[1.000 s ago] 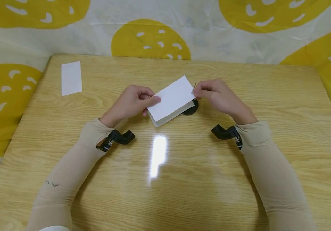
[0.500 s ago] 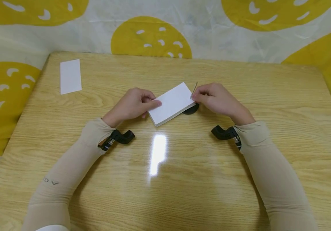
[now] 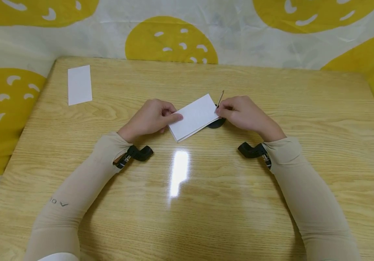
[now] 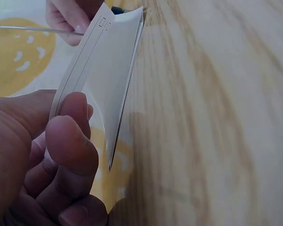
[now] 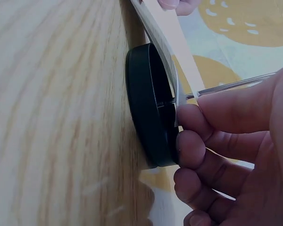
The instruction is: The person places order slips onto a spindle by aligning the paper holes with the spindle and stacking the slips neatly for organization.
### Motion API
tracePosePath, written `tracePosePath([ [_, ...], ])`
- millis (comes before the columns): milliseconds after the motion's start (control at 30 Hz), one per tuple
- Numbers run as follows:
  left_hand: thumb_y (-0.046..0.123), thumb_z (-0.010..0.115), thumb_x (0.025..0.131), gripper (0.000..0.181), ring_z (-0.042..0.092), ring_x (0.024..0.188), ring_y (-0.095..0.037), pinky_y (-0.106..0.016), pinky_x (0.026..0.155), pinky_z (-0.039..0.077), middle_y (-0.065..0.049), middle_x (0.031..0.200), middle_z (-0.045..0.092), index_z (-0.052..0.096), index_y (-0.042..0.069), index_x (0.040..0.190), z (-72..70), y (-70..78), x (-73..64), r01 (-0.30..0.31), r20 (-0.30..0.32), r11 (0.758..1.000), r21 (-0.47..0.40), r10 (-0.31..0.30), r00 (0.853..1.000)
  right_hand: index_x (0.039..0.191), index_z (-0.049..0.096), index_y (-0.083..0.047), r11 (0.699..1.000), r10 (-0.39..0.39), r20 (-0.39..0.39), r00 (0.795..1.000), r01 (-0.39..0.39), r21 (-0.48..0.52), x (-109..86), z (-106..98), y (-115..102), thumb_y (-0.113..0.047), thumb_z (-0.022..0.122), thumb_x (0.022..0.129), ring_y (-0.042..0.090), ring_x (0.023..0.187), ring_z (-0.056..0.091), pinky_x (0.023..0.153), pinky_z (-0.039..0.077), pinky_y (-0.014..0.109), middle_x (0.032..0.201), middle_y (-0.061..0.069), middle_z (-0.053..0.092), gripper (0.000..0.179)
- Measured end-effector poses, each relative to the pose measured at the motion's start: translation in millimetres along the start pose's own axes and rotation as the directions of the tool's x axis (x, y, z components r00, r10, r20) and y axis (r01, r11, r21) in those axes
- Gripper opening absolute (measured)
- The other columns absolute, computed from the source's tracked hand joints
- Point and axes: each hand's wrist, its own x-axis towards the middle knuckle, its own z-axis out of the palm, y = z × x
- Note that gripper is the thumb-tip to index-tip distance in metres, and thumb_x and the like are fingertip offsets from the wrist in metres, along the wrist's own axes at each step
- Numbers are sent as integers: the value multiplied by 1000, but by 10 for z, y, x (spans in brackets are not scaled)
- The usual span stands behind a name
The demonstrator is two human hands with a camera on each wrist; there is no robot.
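A white paper slip (image 3: 193, 117) lies slantwise over another pale slip (image 4: 118, 61), with a narrow gap between them in the left wrist view. Printed lines and a small box mark the upper slip's underside. My left hand (image 3: 152, 117) pinches its left end between thumb and fingers. At the right end, my right hand (image 3: 242, 112) pinches the slip's edge beside the thin metal rod of a paper spike (image 5: 148, 103). The rod passes through the slip and rises above it. Below, the spike's round black base stands on the table, partly covered by the slips.
Another white paper slip (image 3: 80, 85) lies at the back left of the wooden table (image 3: 206, 217). A patterned cloth (image 3: 239, 36) hangs behind the table. Black wrist devices (image 3: 252, 150) project inward from both sleeves.
The upper slip has come down along the rod, closing most of its gap to the slip below. More of the rod shows above the paper. Both hands keep their grip.
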Motion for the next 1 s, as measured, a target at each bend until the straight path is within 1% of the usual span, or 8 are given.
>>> tracePosePath([
  [167,33,69,101,21,50,48,-12,-24,49,35,0,57,57,76,14,97,6,15,14,0,13,999,42,-1,1000,89,72,-11,1000,-13,-3,1000,13,-16,7,2,6,-22,55,105,18,62,41,62,32,30,66,-1,47,26],
  [367,34,69,100,22,52,48,-13,-25,50,37,0,58,58,77,13,99,17,24,20,-17,17,995,94,15,1000,98,76,-12,999,-24,-14,1000,24,-40,0,4,-8,-22,55,105,19,65,44,64,34,31,79,5,63,25],
  [567,35,69,100,25,55,50,-13,-25,53,41,-2,65,65,77,11,106,18,15,21,-8,9,993,118,7,1000,88,72,-13,998,-11,-10,1000,10,-56,-24,-11,-14,-27,58,104,16,60,42,60,34,29,67,1,52,26],
  [633,35,69,100,27,56,51,-14,-26,55,43,-3,69,67,76,10,110,14,16,19,-6,1,991,133,6,1000,87,72,-13,998,-5,-17,1000,4,-58,-42,-28,-14,-28,60,103,16,59,44,60,35,29,68,1,54,25],
  [700,35,69,100,30,56,52,-14,-27,58,43,-4,71,69,76,10,113,7,18,15,-4,-10,988,153,6,1000,90,72,-13,998,-9,-36,999,7,-60,-61,-45,-9,-26,62,101,18,63,47,62,38,30,75,3,60,21],
  [800,36,69,100,31,54,55,-14,-27,60,43,-4,70,67,75,10,114,-3,18,1,-6,-22,983,184,10,1000,102,71,-9,999,-15,-59,998,13,-33,-83,-67,-2,-24,66,99,22,77,57,70,43,33,94,9,68,16],
  [933,36,68,100,29,52,58,-15,-28,60,41,-4,71,68,75,11,111,-19,11,-28,-9,-34,978,209,16,999,125,60,-5,1000,-16,-55,998,17,22,-96,-77,16,-26,72,95,28,101,62,83,48,40,122,13,63,37],
  [1000,37,68,100,27,54,61,-16,-28,61,42,-5,75,70,75,12,108,-30,0,-44,-2,-41,976,218,11,999,133,56,-5,999,-23,-43,999,24,45,-91,-71,22,-28,74,94,29,108,61,89,48,43,130,13,59,49],
])
